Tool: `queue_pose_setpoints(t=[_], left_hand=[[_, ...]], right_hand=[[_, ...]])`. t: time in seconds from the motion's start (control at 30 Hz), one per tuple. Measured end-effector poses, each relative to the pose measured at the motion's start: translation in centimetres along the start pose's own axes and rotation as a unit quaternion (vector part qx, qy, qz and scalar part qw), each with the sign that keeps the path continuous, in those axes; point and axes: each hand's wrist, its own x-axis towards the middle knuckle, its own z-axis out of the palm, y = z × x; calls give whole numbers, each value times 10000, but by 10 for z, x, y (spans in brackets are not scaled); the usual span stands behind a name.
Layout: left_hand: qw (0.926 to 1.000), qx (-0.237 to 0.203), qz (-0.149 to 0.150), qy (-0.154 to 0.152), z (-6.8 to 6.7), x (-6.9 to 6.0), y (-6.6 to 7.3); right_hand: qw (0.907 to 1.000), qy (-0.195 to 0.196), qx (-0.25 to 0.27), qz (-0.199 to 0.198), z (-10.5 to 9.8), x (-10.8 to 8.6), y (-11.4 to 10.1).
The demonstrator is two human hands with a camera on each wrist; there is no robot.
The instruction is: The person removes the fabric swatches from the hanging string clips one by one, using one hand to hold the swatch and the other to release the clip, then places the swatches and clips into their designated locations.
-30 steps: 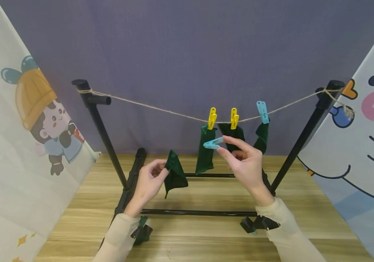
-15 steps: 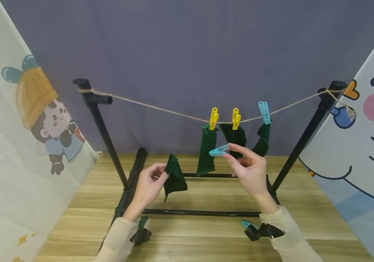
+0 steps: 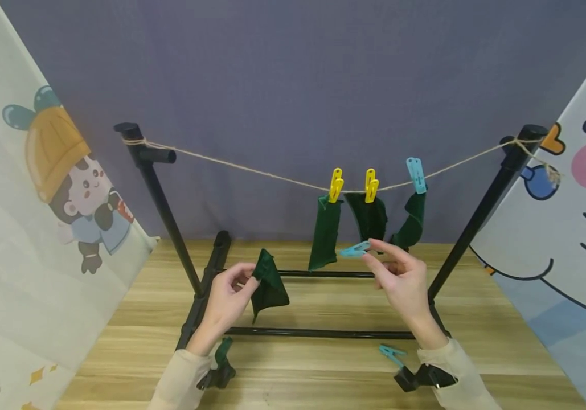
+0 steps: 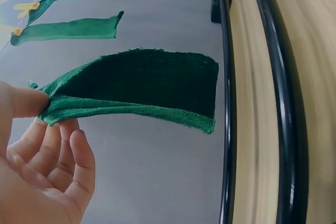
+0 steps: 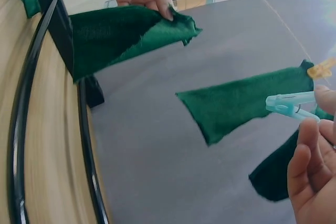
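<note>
My left hand (image 3: pixel 228 299) pinches a dark green cloth (image 3: pixel 270 285) by its top corner; the rest dangles, folded over on itself in the left wrist view. Between thumb and forefinger, my right hand (image 3: pixel 400 279) holds a light blue clothespin (image 3: pixel 355 249) by its handles, pointing left. Behind the hands a twine line (image 3: pixel 251 169) carries several green cloths. A yellow clothespin (image 3: pixel 336 185) clips the leftmost hanging cloth (image 3: pixel 325 233), another yellow clothespin (image 3: pixel 371 186) the middle cloth (image 3: pixel 365 213), and a blue clothespin (image 3: pixel 416 175) the right cloth (image 3: pixel 412 222).
Two black posts, left (image 3: pixel 162 210) and right (image 3: pixel 484 216), hold the twine. Low black bars (image 3: pixel 318 333) cross above the wooden table (image 3: pixel 293 370). On the table lie a blue clothespin (image 3: pixel 391 354) near the right wrist and a green cloth (image 3: pixel 222 350) near the left.
Both hands have come down, the right also moving rightward with its blue clothespin, the left slightly leftward with its cloth. The blue clothespin on the table has come into fuller view.
</note>
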Motion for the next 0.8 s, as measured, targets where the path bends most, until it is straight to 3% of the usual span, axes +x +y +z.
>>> queue_pose_setpoints(t=[0.23, 0.8], left_hand=[[9999, 109, 37, -110, -5, -8, -5], [9994, 195, -259, -134, -12, -22, -18]], right_hand=[[9993, 66, -346, 92, -14, -9, 10], [9983, 211, -394, 365, -28, -32, 30]])
